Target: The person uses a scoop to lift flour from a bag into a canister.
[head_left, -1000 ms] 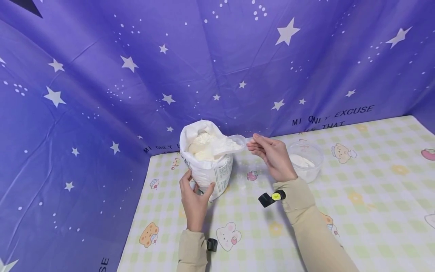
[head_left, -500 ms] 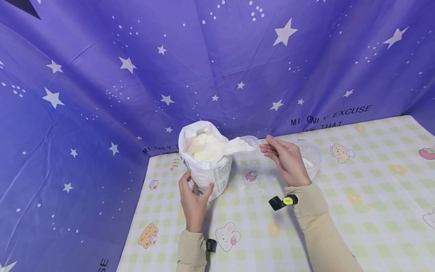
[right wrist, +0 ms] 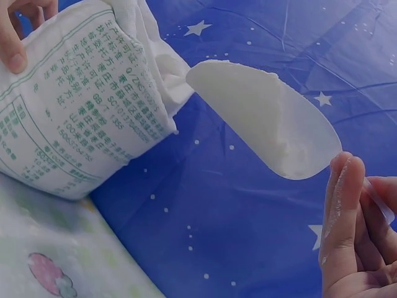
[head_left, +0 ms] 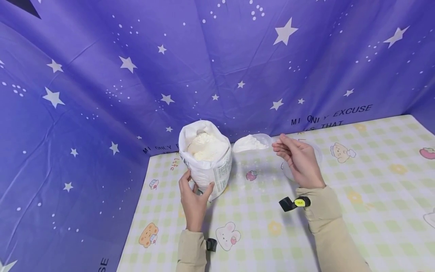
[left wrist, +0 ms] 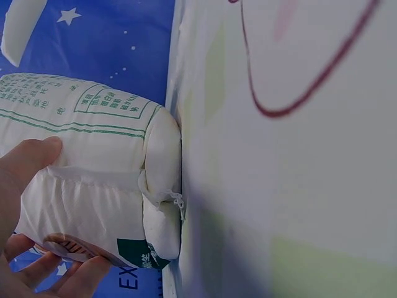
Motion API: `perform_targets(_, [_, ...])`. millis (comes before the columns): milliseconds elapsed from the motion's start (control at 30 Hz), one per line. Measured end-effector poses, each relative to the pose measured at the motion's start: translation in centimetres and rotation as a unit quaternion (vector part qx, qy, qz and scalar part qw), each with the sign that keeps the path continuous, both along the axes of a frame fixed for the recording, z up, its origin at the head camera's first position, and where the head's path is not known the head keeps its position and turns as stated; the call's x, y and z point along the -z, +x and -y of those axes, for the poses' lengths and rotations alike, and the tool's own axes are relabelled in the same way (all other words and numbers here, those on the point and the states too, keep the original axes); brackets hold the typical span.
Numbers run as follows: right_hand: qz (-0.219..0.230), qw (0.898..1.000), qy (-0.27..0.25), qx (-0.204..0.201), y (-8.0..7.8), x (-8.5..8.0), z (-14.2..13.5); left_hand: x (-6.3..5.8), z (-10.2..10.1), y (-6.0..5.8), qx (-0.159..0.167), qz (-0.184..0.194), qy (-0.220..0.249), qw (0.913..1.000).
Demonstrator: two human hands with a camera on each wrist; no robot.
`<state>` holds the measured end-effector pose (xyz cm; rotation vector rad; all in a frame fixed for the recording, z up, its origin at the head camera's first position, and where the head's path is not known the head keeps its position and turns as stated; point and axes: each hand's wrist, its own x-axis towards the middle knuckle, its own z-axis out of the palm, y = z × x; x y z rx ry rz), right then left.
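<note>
A white cloth bag [head_left: 221, 172] with green print stands open at the top, filled with off-white flour [head_left: 205, 145]. My left hand [head_left: 194, 200] grips its lower side, thumb on the front and fingers round the far side, as the left wrist view shows. By its handle my right hand [head_left: 300, 160] pinches a clear plastic scoop [right wrist: 313, 146], heaped with white flour. The scoop hangs level, just right of the bag's mouth. White powder clings to the right fingers [right wrist: 341, 192]. Behind the right hand a clear round tub [head_left: 317, 153] is mostly hidden.
A checked tablecloth [head_left: 258, 249] with cartoon prints covers the table, with faint white specks on it between bag and tub. A blue star-patterned curtain [head_left: 190, 75] rises along the back and left edges.
My right hand has moved right, carrying the loaded scoop out from over the bag's mouth, and it now covers most of the tub. The left hand and bag stay in place.
</note>
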<state>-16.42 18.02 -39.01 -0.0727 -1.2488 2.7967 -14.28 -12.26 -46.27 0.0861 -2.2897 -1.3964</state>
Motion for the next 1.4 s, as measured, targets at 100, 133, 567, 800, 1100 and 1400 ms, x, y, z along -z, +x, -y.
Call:
perform_targets(100, [-0.003,1.0,-0.003,0.001,0.1,0.2,-0.4,0.0,0.0,0.0,0.0,0.002,0.0,1.0])
perform_targets(133, [-0.005,1.0,-0.007,0.001,0.2,0.3,-0.6,0.0,0.0,-0.1,0.0,0.003,0.0,1.0])
perform_targets(567, [-0.007,0.999,-0.034,0.026,1.2,1.1,-2.9,0.2,-0.1,0.0,0.0,0.007,0.002,1.0])
perform_targets(800, [-0.02,0.997,-0.065,0.028,1.5,1.1,-3.8,0.2,-0.1,0.0,0.0,0.007,0.002,1.0])
perform_targets(1100, [-0.035,0.992,-0.117,0.032,1.8,1.3,-5.7,0.1,-0.1,0.0,-0.003,0.008,0.002,1.0])
perform_targets(1400, [-0.036,0.99,-0.125,0.06,2.1,1.6,-7.5,0.1,0.0,-0.1,-0.001,0.004,-0.001,1.0])
